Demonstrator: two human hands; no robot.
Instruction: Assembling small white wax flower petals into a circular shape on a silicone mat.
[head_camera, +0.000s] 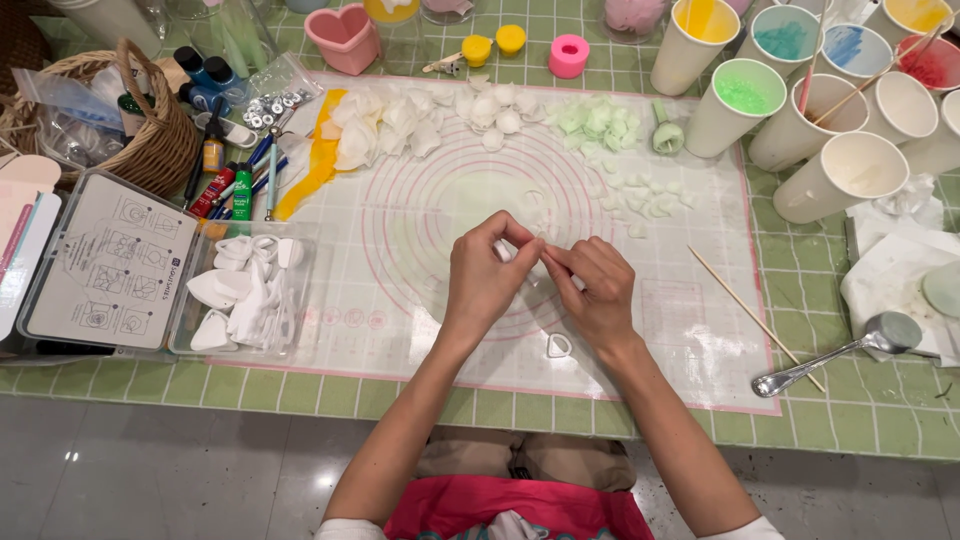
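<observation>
Head view: left hand (487, 272) and right hand (597, 287) meet fingertip to fingertip over the middle of the translucent mat (690, 340), both pinching one small white piece (504, 250) between thumbs and forefingers. A small white teardrop cutter (558, 346) lies on the mat just below the wrists. White petals (400, 125) and pale green petals (600, 122) lie along the mat's far edge; a wooden skewer (752, 318) and a spoon (840, 355) lie to the right.

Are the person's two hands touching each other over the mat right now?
Touching. The head view shows the left hand and right hand meeting at the fingertips above the mat, pinching a small white piece with no gap between them.
</observation>
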